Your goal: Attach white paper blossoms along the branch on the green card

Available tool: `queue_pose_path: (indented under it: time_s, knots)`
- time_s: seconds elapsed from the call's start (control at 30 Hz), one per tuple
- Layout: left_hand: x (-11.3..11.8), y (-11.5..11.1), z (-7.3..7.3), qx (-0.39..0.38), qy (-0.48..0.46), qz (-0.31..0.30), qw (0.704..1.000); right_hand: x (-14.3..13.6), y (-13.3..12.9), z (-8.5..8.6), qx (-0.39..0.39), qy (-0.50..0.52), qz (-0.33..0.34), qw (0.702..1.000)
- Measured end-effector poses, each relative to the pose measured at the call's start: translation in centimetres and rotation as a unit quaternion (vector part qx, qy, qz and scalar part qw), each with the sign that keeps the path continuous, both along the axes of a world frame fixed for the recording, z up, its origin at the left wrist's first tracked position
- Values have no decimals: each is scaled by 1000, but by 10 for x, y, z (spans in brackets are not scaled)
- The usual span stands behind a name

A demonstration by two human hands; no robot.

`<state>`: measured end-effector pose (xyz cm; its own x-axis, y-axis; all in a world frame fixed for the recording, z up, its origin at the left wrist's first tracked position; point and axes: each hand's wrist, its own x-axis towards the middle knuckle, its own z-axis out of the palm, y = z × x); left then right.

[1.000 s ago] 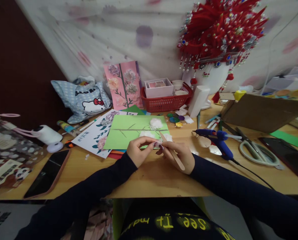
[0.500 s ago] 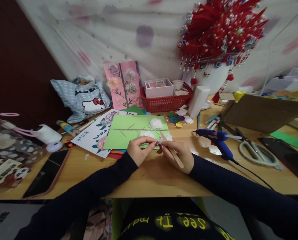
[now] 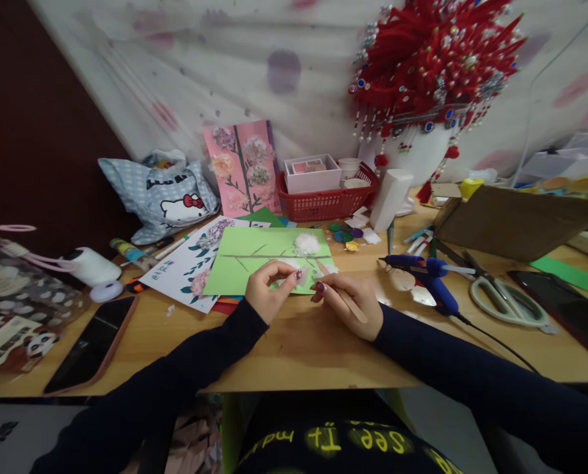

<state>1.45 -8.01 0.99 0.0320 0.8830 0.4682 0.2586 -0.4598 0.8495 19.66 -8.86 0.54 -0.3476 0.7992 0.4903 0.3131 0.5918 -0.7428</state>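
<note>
Between its thumb and fingertips, my left hand (image 3: 270,291) pinches a small white petal (image 3: 303,277) over the lower edge of a light green card (image 3: 244,271). My right hand (image 3: 351,304) is closed around a flat wooden stick (image 3: 349,301), whose pointed end reaches toward the card. A short gap separates the two hands. The card shows a drawn grey-green branch with a fluffy white flower (image 3: 307,244) at its upper right. More white pieces lie on its lower right part, partly hidden by my hands.
A blue glue gun (image 3: 427,273) and scissors (image 3: 509,299) lie to the right, a phone (image 3: 92,342) at the left. Behind stand a red basket (image 3: 318,205), a pink flower picture (image 3: 244,168), a patterned bag (image 3: 168,194) and a red beaded headdress (image 3: 436,66).
My hands have moved apart from touching. My left hand has shifted slightly left, and the white petal in its fingertips now shows. The stick remains in my right hand.
</note>
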Motion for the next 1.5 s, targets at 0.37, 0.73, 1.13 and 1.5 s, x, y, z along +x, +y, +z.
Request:
queue_pose_path:
  time_s: [0.37,0.73,1.13,1.5]
  knots:
    - [0,0,-4,-8,-23,-12,1000,1,-1,1,-14,4,7,1000]
    - [-12,15,10,-50,-156,98,982,3,3,-6,6,0,-30,1000]
    - [-36,32,9,-187,38,-135,972,13,4,-7,105,-80,37,991]
    - [-29,33,-17,-60,283,-58,955,7,12,-18,104,-96,22,990]
